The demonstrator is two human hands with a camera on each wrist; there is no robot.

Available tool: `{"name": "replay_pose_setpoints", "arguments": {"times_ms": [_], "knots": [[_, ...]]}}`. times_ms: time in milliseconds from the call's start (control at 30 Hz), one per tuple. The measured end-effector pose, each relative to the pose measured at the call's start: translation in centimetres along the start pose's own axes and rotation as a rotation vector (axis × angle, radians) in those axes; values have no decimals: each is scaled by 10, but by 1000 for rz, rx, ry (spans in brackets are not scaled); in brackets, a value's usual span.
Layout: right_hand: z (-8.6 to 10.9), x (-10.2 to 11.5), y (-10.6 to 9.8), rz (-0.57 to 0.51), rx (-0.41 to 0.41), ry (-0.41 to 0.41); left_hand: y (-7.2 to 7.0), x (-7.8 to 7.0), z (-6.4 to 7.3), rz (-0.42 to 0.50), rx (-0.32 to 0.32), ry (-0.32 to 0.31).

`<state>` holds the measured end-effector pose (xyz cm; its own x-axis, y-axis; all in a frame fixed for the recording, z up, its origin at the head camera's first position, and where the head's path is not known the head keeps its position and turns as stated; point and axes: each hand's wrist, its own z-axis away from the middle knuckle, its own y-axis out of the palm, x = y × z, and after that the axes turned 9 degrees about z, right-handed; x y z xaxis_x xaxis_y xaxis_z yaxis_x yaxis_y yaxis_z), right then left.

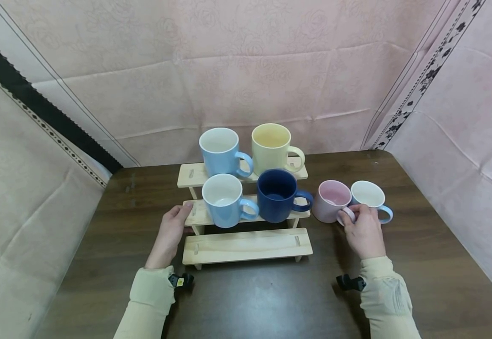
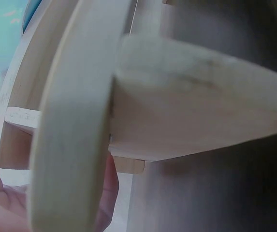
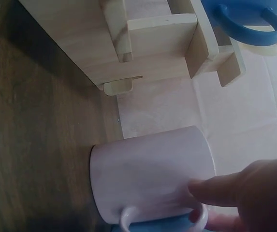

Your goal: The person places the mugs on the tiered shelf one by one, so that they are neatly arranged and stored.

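Observation:
A three-tier wooden stand point(image 1: 248, 246) stands on the table, and my left hand point(image 1: 170, 235) grips the left end of its middle shelf. In the left wrist view, fingers point(image 2: 108, 195) show behind the shelf's end. My right hand point(image 1: 364, 231) pinches the handle of a pink mug point(image 1: 327, 203), which is upright just right of the stand. The right wrist view shows the thumb point(image 3: 215, 189) against the mug's side by the handle. Right behind that hand is a light blue mug point(image 1: 368, 193) with a white inside, partly hidden by the fingers.
On the top shelf are a light blue mug point(image 1: 220, 157) and a pale yellow mug point(image 1: 267, 153). The middle shelf bears another light blue mug point(image 1: 222, 207) and a dark blue mug point(image 1: 273, 202), handles to the right. A pink-white cloth point(image 1: 246, 84) hangs behind the brown table point(image 1: 267, 301).

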<state>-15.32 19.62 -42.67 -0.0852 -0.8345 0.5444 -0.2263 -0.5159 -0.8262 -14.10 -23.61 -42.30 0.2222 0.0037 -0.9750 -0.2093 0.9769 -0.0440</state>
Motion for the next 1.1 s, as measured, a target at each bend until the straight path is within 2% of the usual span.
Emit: {"name": "replay_pose_setpoints", "arguments": {"times_ms": [233,733,1100], "knots": [[-3,-2,3,-19,7,-11,0,1,0,0,-3,-4],[-1,-4,7,-26,-1,22,-1,1,0,-8,-5,-5],[0,-6,11,-37,-85,31,-1,1,0,-1,-2,-6]]}}
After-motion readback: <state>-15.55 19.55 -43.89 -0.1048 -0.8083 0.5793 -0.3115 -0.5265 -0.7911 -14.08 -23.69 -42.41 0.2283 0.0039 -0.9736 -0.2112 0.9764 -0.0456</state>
